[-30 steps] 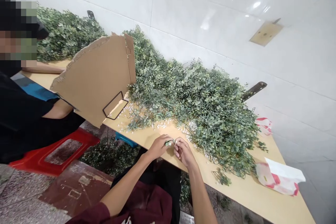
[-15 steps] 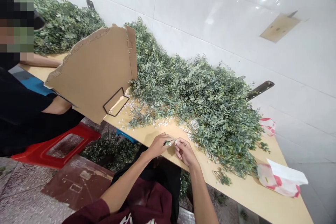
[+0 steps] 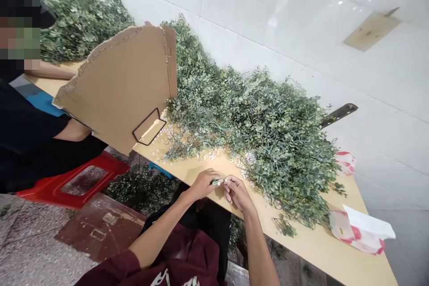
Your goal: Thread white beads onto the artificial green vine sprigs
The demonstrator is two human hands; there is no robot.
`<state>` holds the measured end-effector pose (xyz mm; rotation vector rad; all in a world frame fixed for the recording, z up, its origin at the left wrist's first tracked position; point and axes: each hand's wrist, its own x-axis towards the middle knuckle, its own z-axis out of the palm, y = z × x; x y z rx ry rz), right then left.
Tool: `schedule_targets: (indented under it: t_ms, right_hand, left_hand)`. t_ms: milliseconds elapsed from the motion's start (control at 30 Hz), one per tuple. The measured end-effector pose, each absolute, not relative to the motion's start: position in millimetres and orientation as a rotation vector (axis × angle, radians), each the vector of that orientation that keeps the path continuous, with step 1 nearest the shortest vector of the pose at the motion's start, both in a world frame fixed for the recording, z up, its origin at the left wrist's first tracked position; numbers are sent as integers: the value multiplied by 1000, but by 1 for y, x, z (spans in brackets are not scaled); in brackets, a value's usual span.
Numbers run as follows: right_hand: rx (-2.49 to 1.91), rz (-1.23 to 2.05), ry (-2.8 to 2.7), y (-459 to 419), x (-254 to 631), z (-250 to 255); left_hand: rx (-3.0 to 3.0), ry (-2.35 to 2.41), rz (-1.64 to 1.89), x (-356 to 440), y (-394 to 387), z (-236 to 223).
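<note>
Over the table's front edge, my left hand (image 3: 204, 184) is closed around a small green sprig (image 3: 215, 182) with a whitish bit at its end. Most of the sprig is hidden by my fingers. My right hand (image 3: 237, 192) is close beside it, thumb and forefinger pinched at the sprig's tip; what they grip is too small to make out. Just beyond my hands, small white pieces (image 3: 211, 155) lie scattered on the table. Behind them rises a large heap of artificial green leaf sprays (image 3: 254, 120).
A cardboard sheet (image 3: 124, 85) stands upright at left, by a black wire bookend (image 3: 149, 127). Past it sits a person in dark clothes (image 3: 30, 129) on a red stool (image 3: 77, 183). A red-and-white plastic bag (image 3: 358, 232) lies right on the wooden table (image 3: 335, 250). More greenery (image 3: 144, 187) is underneath.
The view has shifted slightly. Both hands keep nearly the same pose, fingertips close together at the sprig; nothing else has visibly moved.
</note>
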<state>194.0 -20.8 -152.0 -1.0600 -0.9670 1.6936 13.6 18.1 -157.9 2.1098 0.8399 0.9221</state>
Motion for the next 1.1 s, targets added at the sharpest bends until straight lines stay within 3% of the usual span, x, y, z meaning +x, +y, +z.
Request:
schedule_targets:
  t_ms: [1100]
  right_hand:
    - [-1071, 1816, -1105, -12, 195, -145]
  left_hand:
    - [1906, 727, 887, 8, 25, -153]
